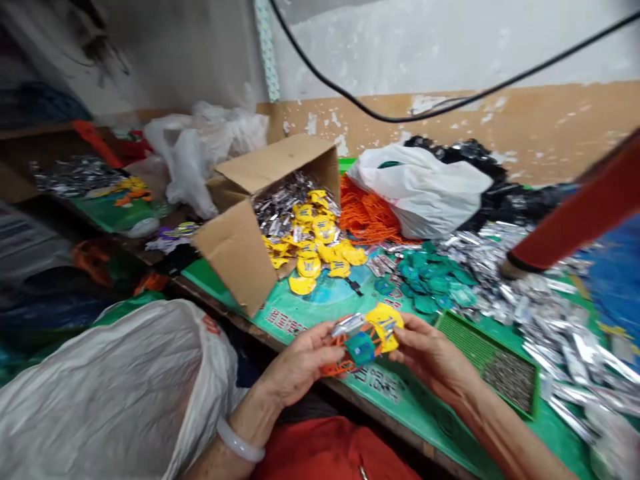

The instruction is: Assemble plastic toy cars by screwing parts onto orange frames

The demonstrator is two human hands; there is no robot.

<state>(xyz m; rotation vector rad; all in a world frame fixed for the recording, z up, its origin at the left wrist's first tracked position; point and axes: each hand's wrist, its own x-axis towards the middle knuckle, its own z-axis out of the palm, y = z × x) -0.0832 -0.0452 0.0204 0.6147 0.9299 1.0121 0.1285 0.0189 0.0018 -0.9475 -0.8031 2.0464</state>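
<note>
Red clothing (330, 448) covers the lap closest to the viewer, just below the near edge of a green-topped table (417, 403), as a worker wearing a pale bangle (240, 443) handles a bundle of bright pieces above that edge.

At the centre of it, an orange latticed piece (341, 367) carries a green piece (360, 348), with a silver strip (349, 325) lying along the upper side and a yellow crescent-shaped piece (384, 323) at the right. The left hand (307, 357) pinches the orange end between thumb and fingers; the right hand (425, 343) has thumb and fingertips closed on the yellow piece.

By all appearances, four colours have been brought together here, though whether they are fastened or merely held cannot be told from where one stands. Plenty remains loose: green pieces (435, 277) heaped beyond the hands, silver strips (575, 347) strewn toward the table's right edge, and a green tray (457, 340) with small metallic bits (510, 383) gathered at its near end.

Farther out, a cardboard box (240, 257) lies on its side with one flap at the table's near edge, yellow pieces (325, 233) spilling from its mouth over silver packets (280, 207). Orange strands (367, 210) lie between the box and a white plastic bag (425, 190) toward the far edge.
</note>
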